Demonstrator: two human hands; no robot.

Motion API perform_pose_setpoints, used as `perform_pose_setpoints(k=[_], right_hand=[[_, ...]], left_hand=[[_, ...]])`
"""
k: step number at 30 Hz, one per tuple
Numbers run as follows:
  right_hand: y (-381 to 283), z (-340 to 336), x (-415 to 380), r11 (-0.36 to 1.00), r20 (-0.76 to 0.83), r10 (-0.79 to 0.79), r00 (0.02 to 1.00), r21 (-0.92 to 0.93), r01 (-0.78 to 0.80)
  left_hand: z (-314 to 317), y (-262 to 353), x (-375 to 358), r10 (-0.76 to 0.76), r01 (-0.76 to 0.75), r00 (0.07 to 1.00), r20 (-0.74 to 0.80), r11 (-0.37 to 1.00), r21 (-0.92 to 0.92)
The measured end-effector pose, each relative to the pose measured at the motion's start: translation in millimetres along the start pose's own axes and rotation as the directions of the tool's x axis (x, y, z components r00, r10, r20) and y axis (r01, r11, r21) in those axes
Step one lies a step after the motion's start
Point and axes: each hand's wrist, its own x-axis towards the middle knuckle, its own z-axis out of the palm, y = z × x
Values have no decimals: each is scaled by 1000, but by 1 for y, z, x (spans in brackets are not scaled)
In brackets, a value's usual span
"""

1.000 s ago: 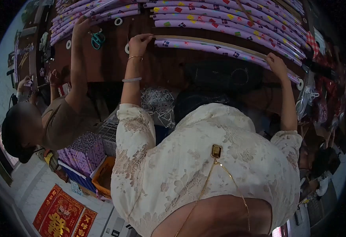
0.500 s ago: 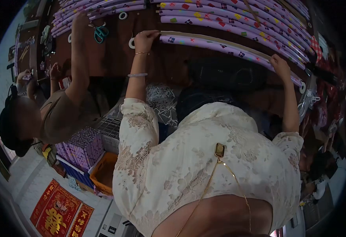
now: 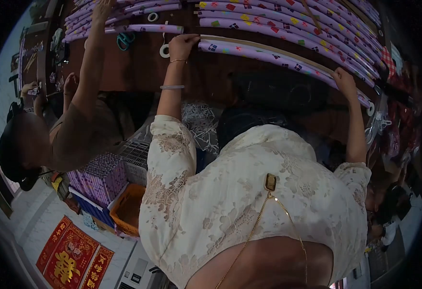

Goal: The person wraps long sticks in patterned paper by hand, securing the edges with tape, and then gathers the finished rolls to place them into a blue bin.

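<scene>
A purple patterned wrapping-paper roll (image 3: 268,58) lies across the dark table in front of me, with a long tan strip (image 3: 266,45) along its far side. My left hand (image 3: 182,47) is closed at the left end of the strip, fingers pinched together. Toward the other end, my right hand (image 3: 345,83) is closed at the strip and roll. Its fingertips are partly hidden. A white tape ring (image 3: 164,51) lies beside my left wrist, and another tape ring (image 3: 370,109) is at the roll's right end.
Several purple rolls (image 3: 268,23) lie beyond my hands. At left, a co-worker's arm (image 3: 93,62) reaches over the table past teal-handled scissors (image 3: 124,41). A black bag-like object (image 3: 281,91) is near my body. An orange crate (image 3: 127,214) stands low at left.
The co-worker's arm has reached farther over the table, and a purple roll now lies behind the scissors at left. My two hands stay almost in place on the strip.
</scene>
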Motion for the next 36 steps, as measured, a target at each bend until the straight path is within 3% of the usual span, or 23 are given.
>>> perform_pose_setpoints(k=[6, 9, 12, 14, 25, 29, 31, 36], right_hand=[[7, 2, 3, 996, 13, -23, 1000, 81, 22], [13, 3, 4, 994, 32, -19, 999, 111, 16], [14, 3, 5, 992, 29, -26, 999, 127, 22], [11, 1, 2, 989, 22, -41, 999, 144, 38], [17, 2, 1, 920, 102, 15, 995, 388, -54], [9, -4, -2, 932, 109, 17, 994, 357, -55], [3, -6, -5, 963, 24, 15, 1000, 269, -21], [1, 1, -5, 987, -13, 90, 996, 135, -87]], left_hand=[[1, 2, 1, -41, 41, 999, -18, 999, -22], [3, -1, 4, 23, -21, 1000, -16, 997, 77], [5, -4, 4, -31, 30, 999, -13, 998, -62], [3, -2, 5, -56, 54, 998, 26, 998, 39], [1, 0, 8, -39, 39, 999, 7, 999, 26], [-2, 6, 8, -58, 57, 998, 13, 997, 53], [-4, 9, 8, -57, 56, 998, 11, 995, 77], [-2, 10, 10, -88, 85, 995, 43, 994, 63]])
